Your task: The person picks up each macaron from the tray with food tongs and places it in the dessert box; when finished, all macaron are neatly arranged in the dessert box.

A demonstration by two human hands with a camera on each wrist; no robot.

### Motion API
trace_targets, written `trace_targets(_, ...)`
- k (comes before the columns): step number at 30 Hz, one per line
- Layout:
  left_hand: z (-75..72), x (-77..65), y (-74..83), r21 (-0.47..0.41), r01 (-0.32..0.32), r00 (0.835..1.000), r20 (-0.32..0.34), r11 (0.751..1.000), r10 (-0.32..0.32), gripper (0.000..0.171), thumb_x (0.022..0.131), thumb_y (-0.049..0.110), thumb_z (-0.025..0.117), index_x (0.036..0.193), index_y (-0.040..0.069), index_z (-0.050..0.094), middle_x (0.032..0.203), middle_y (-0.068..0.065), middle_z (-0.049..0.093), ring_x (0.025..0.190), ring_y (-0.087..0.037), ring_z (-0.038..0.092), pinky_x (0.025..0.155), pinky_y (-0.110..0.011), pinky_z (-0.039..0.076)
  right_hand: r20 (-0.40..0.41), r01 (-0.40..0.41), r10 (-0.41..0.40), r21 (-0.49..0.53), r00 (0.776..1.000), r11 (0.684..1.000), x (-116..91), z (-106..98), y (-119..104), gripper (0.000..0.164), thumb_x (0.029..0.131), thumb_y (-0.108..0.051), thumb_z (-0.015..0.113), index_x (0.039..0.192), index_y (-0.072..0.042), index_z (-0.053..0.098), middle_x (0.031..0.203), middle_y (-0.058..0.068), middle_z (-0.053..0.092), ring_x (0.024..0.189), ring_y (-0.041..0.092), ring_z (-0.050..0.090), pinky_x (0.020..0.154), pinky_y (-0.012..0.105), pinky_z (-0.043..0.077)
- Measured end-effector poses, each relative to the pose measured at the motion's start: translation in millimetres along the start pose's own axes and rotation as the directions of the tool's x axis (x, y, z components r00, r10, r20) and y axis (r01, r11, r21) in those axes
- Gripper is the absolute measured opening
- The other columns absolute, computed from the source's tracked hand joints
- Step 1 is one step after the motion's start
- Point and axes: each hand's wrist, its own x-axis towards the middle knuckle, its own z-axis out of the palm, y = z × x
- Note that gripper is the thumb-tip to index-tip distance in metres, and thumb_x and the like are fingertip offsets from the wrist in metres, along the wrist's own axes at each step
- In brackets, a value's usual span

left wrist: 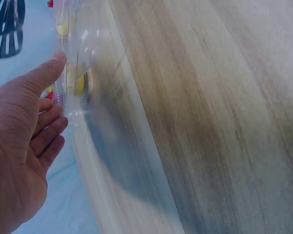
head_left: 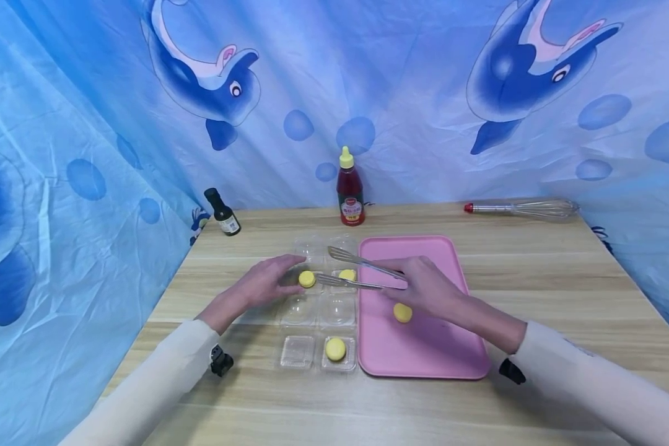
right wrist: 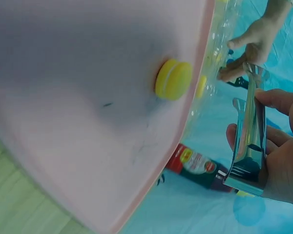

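Note:
My right hand [head_left: 424, 286] holds metal tongs [right wrist: 251, 131] above the pink tray [head_left: 424, 368]; their two slotted ends stand apart over the clear plastic container [head_left: 297, 352]. On the tray, below that hand, lies a yellow macaron [right wrist: 173, 79]. In the container, one macaron [head_left: 307, 279] sits by the lower tong end, another [head_left: 347, 274] is partly hidden behind the tongs, and a third [head_left: 336, 349] is in the near right compartment. My left hand [head_left: 267, 280] is at the container's left edge, thumb and fingers spread, fingertips appearing to touch the plastic [left wrist: 71, 105].
A red sauce bottle [head_left: 350, 192] with a yellow cap stands behind the container. At the back left is a small dark bottle [head_left: 223, 212]. A whisk [head_left: 521, 209] lies at the back right, near the blue dolphin-printed curtain [head_left: 412, 93].

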Motion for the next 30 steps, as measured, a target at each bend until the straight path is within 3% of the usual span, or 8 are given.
trace_targets(5,-0.8,-1.9,-0.5,-0.008,-0.017,1.000,-0.020,1.000,0.017,0.079,0.094,0.042,0.082,0.156,0.006,0.050,0.161,-0.018,0.049,0.148,-0.038,0.045,0.122,-0.058,0.036,-0.001,0.011,-0.011,-0.003,1.000,1.000,-17.9,-13.1,9.3,0.053,0.088,-0.006,0.086,0.139,-0.008,0.071,0.119,0.004,0.078,0.064,0.011,0.050,0.059,0.026,0.043)
trace_targets(7,-2.8,-4.7,1.1,-0.020,-0.025,0.999,-0.035,0.999,0.024,0.079,0.094,0.043,0.081,0.157,0.006,0.049,0.161,-0.019,0.048,0.149,-0.039,0.045,0.123,-0.059,0.036,0.011,0.019,-0.019,-0.015,1.000,1.000,-25.3,-19.4,13.2,0.053,0.089,-0.008,0.086,0.140,-0.010,0.071,0.124,0.004,0.077,0.065,0.008,0.047,0.059,0.026,0.043)
trace_targets(9,-5.4,-8.7,3.6,-0.035,-0.035,0.998,-0.051,0.999,0.033,0.079,0.095,0.043,0.081,0.157,0.005,0.049,0.161,-0.019,0.048,0.149,-0.038,0.045,0.123,-0.058,0.036,0.022,0.019,-0.019,-0.031,1.000,0.999,-32.4,-26.1,17.1,0.054,0.089,-0.010,0.087,0.141,-0.011,0.071,0.130,0.003,0.075,0.074,0.007,0.054,0.064,0.028,0.048)
trace_targets(12,-8.9,-16.5,8.0,-0.060,-0.053,0.996,-0.071,0.997,0.049,0.080,0.096,0.042,0.080,0.159,0.006,0.047,0.162,-0.018,0.048,0.149,-0.038,0.045,0.123,-0.058,0.036,0.031,0.010,-0.008,-0.047,0.999,0.999,-44.1,-36.3,24.5,0.054,0.089,-0.008,0.087,0.140,-0.011,0.071,0.125,0.002,0.076,0.084,0.012,0.060,0.070,0.029,0.050)
trace_targets(17,-10.7,-32.7,16.9,-0.087,-0.084,0.994,-0.082,0.993,0.077,0.081,0.095,0.039,0.082,0.161,0.007,0.045,0.162,-0.015,0.049,0.147,-0.036,0.048,0.121,-0.057,0.039,0.070,-0.022,0.024,-0.039,0.997,0.999,-63.4,-52.4,35.7,0.052,0.088,-0.004,0.086,0.138,-0.008,0.072,0.108,-0.001,0.078,0.071,0.012,0.054,0.061,0.025,0.045)
trace_targets(25,-2.8,-60.8,29.8,-0.168,-0.120,0.991,-0.074,0.979,0.109,0.082,0.091,0.035,0.086,0.160,0.010,0.048,0.161,-0.011,0.051,0.146,-0.032,0.049,0.120,-0.054,0.041,0.123,-0.004,0.009,-0.040,0.992,0.999,-83.7,-62.7,52.7,0.051,0.087,-0.002,0.086,0.137,-0.005,0.072,0.123,0.010,0.077,0.082,0.008,0.062,0.067,0.024,0.051)
trace_targets(30,0.7,-74.9,35.5,-0.182,-0.170,0.985,-0.061,0.968,0.161,0.083,0.086,0.036,0.090,0.157,0.014,0.053,0.157,-0.006,0.055,0.143,-0.028,0.054,0.118,-0.051,0.044,0.143,0.021,-0.019,-0.016,0.990,1.000,-93.6,-63.6,59.2,0.048,0.088,0.000,0.083,0.135,-0.005,0.073,0.102,0.001,0.078,0.067,0.001,0.051,0.057,0.021,0.047)
